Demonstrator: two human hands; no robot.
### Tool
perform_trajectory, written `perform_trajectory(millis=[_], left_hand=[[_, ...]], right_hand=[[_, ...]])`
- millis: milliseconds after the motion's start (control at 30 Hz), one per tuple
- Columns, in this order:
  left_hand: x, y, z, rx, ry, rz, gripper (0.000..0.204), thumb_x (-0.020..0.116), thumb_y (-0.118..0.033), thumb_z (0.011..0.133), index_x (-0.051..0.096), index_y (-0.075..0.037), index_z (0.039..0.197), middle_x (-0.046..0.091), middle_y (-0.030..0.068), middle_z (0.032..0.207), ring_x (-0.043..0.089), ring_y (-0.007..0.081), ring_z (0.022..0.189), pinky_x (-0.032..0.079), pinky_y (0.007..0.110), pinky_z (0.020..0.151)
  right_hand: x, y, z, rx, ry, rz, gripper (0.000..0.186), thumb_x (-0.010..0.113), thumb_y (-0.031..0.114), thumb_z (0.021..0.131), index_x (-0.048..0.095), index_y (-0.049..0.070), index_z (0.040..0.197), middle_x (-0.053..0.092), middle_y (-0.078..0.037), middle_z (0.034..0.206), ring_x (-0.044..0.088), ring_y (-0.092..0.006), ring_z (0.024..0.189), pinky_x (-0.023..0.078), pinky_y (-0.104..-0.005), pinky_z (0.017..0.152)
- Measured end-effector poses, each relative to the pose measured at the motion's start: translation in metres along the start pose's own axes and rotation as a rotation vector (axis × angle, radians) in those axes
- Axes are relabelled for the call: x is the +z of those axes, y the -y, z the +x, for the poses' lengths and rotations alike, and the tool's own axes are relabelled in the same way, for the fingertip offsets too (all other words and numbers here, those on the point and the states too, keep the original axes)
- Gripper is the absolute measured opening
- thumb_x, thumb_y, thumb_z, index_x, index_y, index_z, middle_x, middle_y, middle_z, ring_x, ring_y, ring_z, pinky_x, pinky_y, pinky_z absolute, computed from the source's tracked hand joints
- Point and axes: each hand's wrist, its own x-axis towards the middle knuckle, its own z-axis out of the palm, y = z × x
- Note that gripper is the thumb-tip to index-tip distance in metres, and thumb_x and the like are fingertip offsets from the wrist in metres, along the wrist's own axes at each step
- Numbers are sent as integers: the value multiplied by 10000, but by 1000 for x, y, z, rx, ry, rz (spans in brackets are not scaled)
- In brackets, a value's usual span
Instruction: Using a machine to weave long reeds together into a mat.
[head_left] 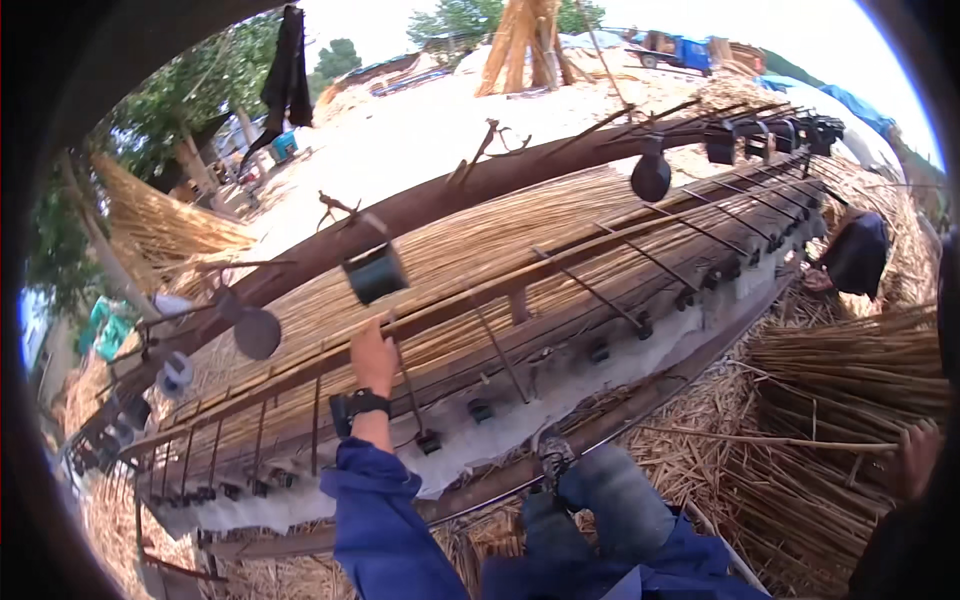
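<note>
My left hand (373,358), with a wristwatch (362,402) and a blue sleeve, reaches over a long weaving frame. Its fingers are closed at the narrow rail (450,300); whatever lies between them is hidden. Beyond the rail, a mat of straw-coloured reeds (480,235) stretches along the frame. Near these fingers hangs a dark round weight (375,275) from the heavy beam. Far to the right, my right hand (915,460) is closed around a thin reed stalk (770,438), over a pile of reeds (850,380). Shadow partly hides this hand.
Thin rods cross the frame, and more round weights, such as one disc (257,333), hang along the beam (420,190). Another person in dark clothes (855,255) is at the right end. Loose straw (690,455) covers the ground. A blue truck (690,52) stands far off.
</note>
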Motion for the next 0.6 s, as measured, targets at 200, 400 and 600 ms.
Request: perform_trajectory(millis=[200, 400, 600], left_hand=[[7, -25, 8, -135, 256, 161, 435, 592, -92, 807, 452, 2, 1208, 449, 205, 1237, 394, 356, 1175, 332, 435, 981], [-7, -66, -3, -14, 195, 207, 396, 581, -96, 827, 456, 8, 1187, 423, 173, 1251, 376, 331, 1180, 307, 435, 999], [-108, -240, -70, 425, 566, -572, 491, 581, -255, 846, 445, -3, 1245, 533, 224, 1151, 487, 354, 1098, 384, 376, 915]], right_hand=[[13, 35, -11, -141, 181, 107, 274, 615, 345, 663, 493, 122, 561, 488, -17, 486, 545, -209, 500, 401, -340, 438], [31, 141, 78, -649, -62, 161, 167, 585, 239, 605, 552, 117, 495, 478, 33, 491, 510, -142, 497, 301, -302, 425], [52, 251, 205, -911, -627, 407, 119, 615, 246, 530, 593, 135, 495, 524, -4, 525, 526, -198, 527, 331, -369, 485]])
